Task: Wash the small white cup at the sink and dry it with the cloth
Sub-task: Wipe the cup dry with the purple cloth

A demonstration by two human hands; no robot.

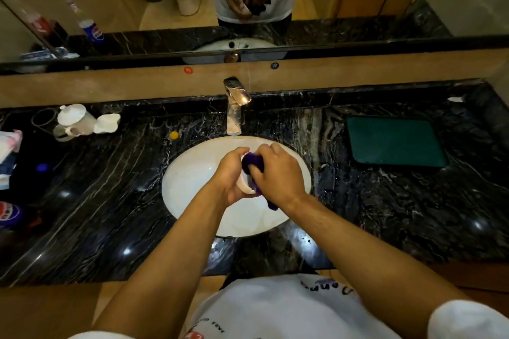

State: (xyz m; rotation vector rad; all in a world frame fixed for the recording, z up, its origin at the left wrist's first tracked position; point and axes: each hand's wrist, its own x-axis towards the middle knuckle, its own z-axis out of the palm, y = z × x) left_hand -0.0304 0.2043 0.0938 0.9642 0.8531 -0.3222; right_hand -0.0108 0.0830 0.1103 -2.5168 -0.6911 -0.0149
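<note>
Over the white oval sink [192,173] my left hand [230,173] grips the small white cup [244,184], of which only a strip of rim shows between my hands. My right hand [278,170] holds a purple cloth [252,163] pressed into and around the cup; a tail of cloth hangs below my right wrist. The chrome tap [235,107] stands behind the basin, and I see no water running from it.
A white teapot [75,118] and a white dish [107,122] stand at the back left of the black marble counter [110,201]. A green mat [395,142] lies at the right. A small yellow object [174,135] sits left of the tap. Bottles and packets crowd the far left edge.
</note>
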